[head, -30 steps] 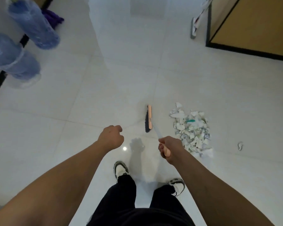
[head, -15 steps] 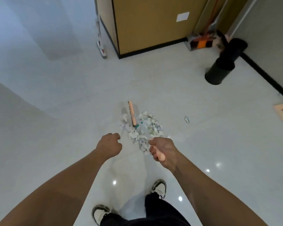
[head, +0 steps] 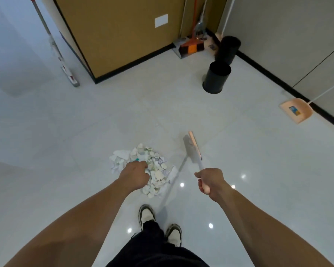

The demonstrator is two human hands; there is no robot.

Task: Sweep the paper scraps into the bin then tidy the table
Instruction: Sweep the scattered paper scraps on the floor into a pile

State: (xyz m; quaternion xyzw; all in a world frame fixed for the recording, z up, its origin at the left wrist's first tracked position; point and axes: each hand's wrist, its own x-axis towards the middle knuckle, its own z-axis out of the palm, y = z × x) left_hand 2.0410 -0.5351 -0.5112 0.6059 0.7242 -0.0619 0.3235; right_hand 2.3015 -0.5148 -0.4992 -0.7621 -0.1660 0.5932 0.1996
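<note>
A heap of white paper scraps [head: 143,160] lies on the pale tiled floor just ahead of my feet. My right hand [head: 210,183] grips the pale handle of a broom; its peach-backed broom head [head: 193,148] rests on the floor to the right of the heap, apart from it. My left hand [head: 136,175] hangs over the near part of the heap, fingers curled into a fist, holding nothing that I can see. Two black bins [head: 216,77] stand farther off, toward the corner.
A peach dustpan [head: 291,110] with a long white handle lies by the right wall. An orange broom and grey dustpan [head: 189,47] lean in the corner. A mop [head: 66,72] stands against the brown cabinet [head: 114,35]. My shoes [head: 160,224] are below the heap.
The view has swung right. The broom head has moved from the left side of the heap, across it, to the right side. My left hand now hangs over the heap.
</note>
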